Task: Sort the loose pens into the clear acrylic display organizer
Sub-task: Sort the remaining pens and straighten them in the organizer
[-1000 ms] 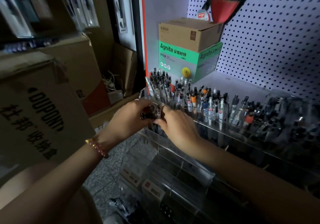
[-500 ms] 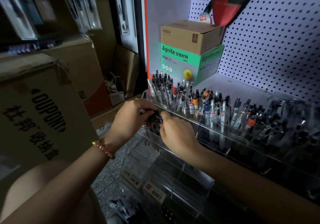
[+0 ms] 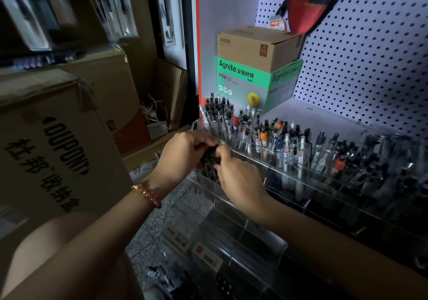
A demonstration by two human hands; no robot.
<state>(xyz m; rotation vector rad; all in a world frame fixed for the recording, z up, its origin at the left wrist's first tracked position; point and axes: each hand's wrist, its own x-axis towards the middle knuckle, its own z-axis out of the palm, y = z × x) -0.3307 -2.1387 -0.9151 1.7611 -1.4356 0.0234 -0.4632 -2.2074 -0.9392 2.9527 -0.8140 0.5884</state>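
The pen bundle (image 3: 209,158), dark and mostly covered by fingers, sits over the middle tier at the left end of the organizer (image 3: 234,226). The left hand (image 3: 183,153) and right hand (image 3: 240,183) both curl round it. Behind, upright pens (image 3: 266,135) fill the back row, before a green box (image 3: 240,77) and a pegboard (image 3: 370,56). A carton (image 3: 46,149) stands left. The organizer's right end is dark and blurred.

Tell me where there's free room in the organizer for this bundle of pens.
Free: the organizer's lower front compartments, below the right hand; also the white shelf between the green box, pegboard and pen rows. Crowded: those upper rows, and the left end where the left hand and right hand grip the bundle.
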